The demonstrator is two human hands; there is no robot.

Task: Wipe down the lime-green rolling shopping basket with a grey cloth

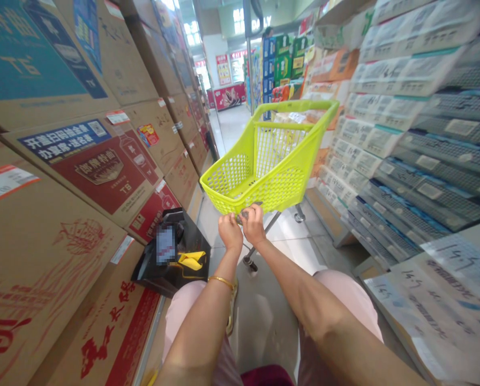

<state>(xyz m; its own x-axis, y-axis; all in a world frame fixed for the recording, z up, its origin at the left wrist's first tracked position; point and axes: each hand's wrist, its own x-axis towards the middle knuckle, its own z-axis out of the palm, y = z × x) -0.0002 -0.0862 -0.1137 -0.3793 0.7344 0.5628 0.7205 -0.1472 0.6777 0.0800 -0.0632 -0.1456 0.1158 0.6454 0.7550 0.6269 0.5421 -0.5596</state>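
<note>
A bright yellow-green shopping cart (260,182) with a perforated plastic basket stands right in front of me. My left hand (230,231) and my right hand (253,222) are close together just below the basket's near edge. The fingers of both are closed around a small dark grey thing (245,214), mostly hidden by them; its kind cannot be made out. A grey metal leg (269,224) of the cart runs down beside my right hand to a caster (249,262) on the floor. My wrists are nearly touching, and a gold bracelet (220,280) circles my left wrist.
Stacked cardboard cartons (103,171) wall the left side. An open black box (175,273) holding something yellow (192,260) stands by my left knee. At right are piled white packs (400,75) and grey-blue packs (420,161). A tiled aisle (223,128) runs ahead past the cart.
</note>
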